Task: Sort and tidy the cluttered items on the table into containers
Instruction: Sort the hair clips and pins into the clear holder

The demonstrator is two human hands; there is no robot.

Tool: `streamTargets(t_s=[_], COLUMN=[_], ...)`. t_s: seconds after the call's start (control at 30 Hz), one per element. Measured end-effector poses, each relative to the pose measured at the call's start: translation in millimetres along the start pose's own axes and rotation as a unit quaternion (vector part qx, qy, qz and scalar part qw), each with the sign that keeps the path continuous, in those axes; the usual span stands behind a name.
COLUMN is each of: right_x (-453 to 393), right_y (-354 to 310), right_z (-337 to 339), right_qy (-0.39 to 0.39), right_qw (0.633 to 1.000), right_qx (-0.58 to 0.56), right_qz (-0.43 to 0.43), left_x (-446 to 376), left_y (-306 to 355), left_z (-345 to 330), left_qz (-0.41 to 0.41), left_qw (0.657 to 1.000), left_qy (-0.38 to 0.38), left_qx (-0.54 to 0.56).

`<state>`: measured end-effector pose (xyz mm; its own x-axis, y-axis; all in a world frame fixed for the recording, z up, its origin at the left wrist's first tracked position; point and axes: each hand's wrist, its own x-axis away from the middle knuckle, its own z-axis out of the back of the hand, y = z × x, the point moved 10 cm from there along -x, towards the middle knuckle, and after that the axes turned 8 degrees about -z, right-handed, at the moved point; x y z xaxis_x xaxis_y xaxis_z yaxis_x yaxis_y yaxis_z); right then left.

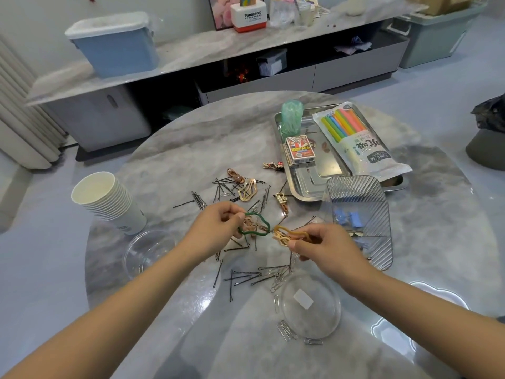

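My left hand (218, 228) pinches a green hair clip (255, 224) above the middle of the round marble table (169, 160). My right hand (325, 247) grips a tan hair clip (287, 234), and the tips of the two clips touch. Black bobby pins (240, 279) and several gold hair clips (247, 190) lie scattered beneath and beyond my hands. Silver paper clips (284, 330) lie nearer to me. A clear ribbed bin (358, 192) with blue binder clips (348, 218) stands right of my right hand.
A stack of paper cups (109, 201) lies at the left, a clear round bowl (147, 251) below it. A clear lid (311, 305) rests near the front. A steel tray (308, 187) at the back right holds a card box (299, 150), a straw pack (360, 140) and a green bag (291, 116).
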<state>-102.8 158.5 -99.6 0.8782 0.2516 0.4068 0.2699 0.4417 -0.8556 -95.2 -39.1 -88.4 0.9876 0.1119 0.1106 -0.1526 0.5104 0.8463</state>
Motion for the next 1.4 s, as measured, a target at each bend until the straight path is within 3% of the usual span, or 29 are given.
streamTargets(t_s=[0.17,0.37,0.67,0.87,1.03,1.17,1.4], right_x=[0,1,13,20,14,5,0], right_y=[2,-4,-22,-31,-26,-17,-10], right_z=[-14,-10,-15,-20,-9,-8,-3], right_qy=[-0.06,-0.022,0.021,0.021,0.054,0.033,-0.011], right_qw=[0.997,0.991,0.959,0.946,0.955,0.962,0.998], right_qx=[0.041,0.122,0.219,0.227,0.224,0.239,0.041], right_qz=[-0.011,0.047,0.179,0.232,0.189,0.131,0.05], left_x=[6,10,15,15,12,10,13], left_y=[16,30,11,-4,-18,-29,-19], left_z=[-19,-18,-41,-51,-33,-13,-28], left_qz=[-0.037,-0.082,0.005,0.055,0.101,0.119,0.116], left_qw=[0.997,0.995,0.985,0.977,0.979,0.982,0.971], left_qy=[-0.06,-0.04,-0.128,-0.137,-0.093,-0.051,-0.123], left_qx=[0.02,-0.035,0.114,0.152,0.152,0.14,0.171])
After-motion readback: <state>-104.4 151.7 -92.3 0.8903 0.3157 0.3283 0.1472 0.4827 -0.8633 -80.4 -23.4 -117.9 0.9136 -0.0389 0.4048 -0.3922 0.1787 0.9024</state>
